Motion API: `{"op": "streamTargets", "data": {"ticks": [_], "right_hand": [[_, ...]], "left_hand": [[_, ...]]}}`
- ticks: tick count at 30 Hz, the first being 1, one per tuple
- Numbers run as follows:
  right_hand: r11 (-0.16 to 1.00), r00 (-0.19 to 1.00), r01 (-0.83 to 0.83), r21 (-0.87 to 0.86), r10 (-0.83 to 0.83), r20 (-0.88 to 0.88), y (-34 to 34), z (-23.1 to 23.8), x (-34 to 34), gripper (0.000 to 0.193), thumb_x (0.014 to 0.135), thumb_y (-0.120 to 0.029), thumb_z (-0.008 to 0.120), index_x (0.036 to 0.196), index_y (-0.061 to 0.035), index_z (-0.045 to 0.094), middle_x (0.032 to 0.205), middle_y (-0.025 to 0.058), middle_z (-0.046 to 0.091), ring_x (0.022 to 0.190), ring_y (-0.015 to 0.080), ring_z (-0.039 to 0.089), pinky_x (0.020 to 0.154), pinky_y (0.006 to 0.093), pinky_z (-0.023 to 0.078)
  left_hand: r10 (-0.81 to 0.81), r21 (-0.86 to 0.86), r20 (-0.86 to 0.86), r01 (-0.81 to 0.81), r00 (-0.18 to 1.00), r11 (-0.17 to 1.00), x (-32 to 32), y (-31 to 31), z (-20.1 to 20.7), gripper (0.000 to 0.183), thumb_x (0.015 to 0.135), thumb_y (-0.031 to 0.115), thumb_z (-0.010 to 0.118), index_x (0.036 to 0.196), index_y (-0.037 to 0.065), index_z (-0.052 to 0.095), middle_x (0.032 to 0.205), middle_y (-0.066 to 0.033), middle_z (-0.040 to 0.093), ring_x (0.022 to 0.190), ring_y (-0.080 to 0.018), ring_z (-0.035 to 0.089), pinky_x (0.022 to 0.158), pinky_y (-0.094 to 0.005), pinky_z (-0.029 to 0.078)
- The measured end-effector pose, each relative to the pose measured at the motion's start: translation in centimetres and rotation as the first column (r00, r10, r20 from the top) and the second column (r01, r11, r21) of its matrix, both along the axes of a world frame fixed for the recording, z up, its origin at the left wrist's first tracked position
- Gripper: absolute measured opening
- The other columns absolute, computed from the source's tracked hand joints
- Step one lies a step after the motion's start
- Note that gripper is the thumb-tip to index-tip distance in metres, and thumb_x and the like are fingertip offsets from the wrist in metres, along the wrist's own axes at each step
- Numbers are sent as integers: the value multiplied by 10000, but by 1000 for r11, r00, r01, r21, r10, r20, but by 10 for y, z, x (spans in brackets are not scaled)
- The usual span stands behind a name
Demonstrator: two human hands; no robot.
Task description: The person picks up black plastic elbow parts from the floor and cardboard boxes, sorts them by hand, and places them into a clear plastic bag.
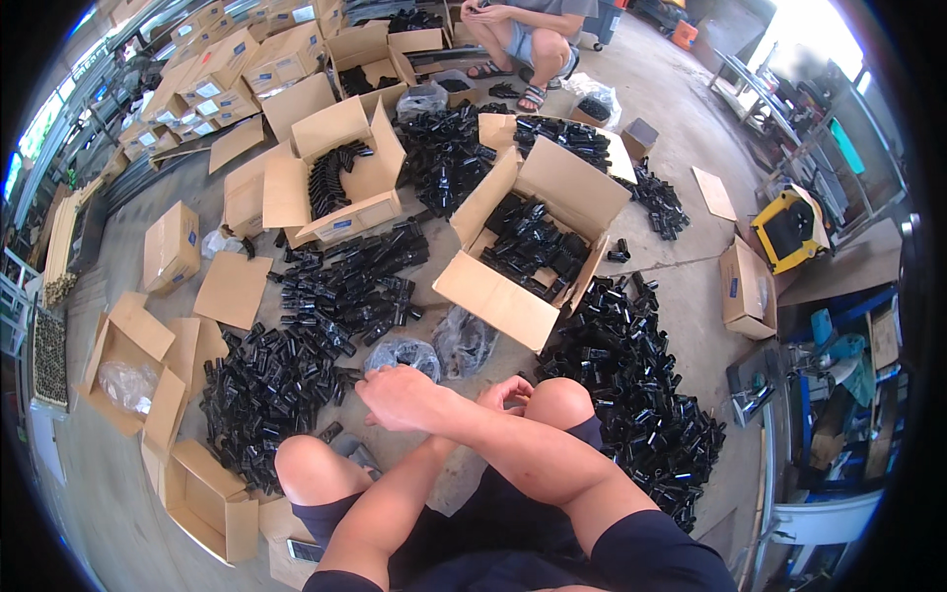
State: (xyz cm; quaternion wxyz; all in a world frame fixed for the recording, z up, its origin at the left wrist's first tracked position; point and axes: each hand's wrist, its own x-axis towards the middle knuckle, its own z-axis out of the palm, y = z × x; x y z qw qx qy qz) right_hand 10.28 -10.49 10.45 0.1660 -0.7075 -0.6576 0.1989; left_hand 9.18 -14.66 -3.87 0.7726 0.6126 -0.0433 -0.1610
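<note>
My forearms cross in front of me, the right one over the left. My right hand (402, 397) is at the left, beside a pile of black tubular plastic parts (266, 395). Its fingers are bent down, mostly hidden under the back of the hand, and a short black part (348, 376) shows at their tips. My left hand (505, 394) has come through under the right wrist and lies against my right knee, near another pile of black parts (641, 385). Its fingers are curled; what they hold, if anything, is hidden. Two clear plastic bags (466, 341) (404, 355) lie just beyond my hands.
An open carton (498, 301) of black parts stands ahead; another (367, 215) holds stacked curved parts. Empty-looking open cartons (202, 493) line the left. A phone (305, 551) lies by my left leg. A person (538, 39) squats at the back. Yellow-and-black equipment (789, 232) stands right.
</note>
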Motion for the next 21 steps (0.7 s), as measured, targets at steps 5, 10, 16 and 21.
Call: {"op": "streamTargets", "data": {"ticks": [5, 10, 16, 21], "right_hand": [[1000, 1000, 9, 28, -9, 26, -2, -1, -2, 434, 811, -342, 773, 1023, 25, 680, 977, 197, 696, 947, 355, 700, 798, 444, 568], [999, 999, 0, 46, -2, 46, 1, 2, -4, 442, 808, -358, 773, 1015, 21, 682, 956, 186, 700, 919, 349, 707, 787, 443, 569], [1000, 999, -4, 16, 3, 36, 8, 4, -5, 444, 814, -370, 774, 1029, 10, 690, 981, 182, 704, 940, 342, 709, 799, 443, 570], [1000, 999, -26, 11, 26, 32, 10, 8, -7, 439, 822, -359, 764, 1039, 14, 680, 1004, 189, 693, 960, 350, 694, 799, 442, 569]], "left_hand": [[-5, 150, -15, 8, 1000, 989, -2, 8, 42, 508, 871, 319, 799, 1268, 55, 622, 1293, -67, 659, 1186, -196, 617, 1028, -380, 472], [-51, 195, 50, 41, 997, 980, -1, 27, 54, 581, 878, 316, 789, 1370, 81, 590, 1405, -93, 591, 1261, -230, 577, 1077, -404, 445], [-134, 273, 40, 118, 990, 955, 2, 37, 49, 638, 914, 171, 732, 1492, 128, 467, 1636, -93, 288, 1367, -252, 492, 1115, -424, 423], [-4, 263, 127, -30, 992, 964, 5, 33, 55, 820, 870, -6, 695, 1575, 186, 322, 1684, -125, 108, 1402, -297, 450, 1121, -449, 426]]}}
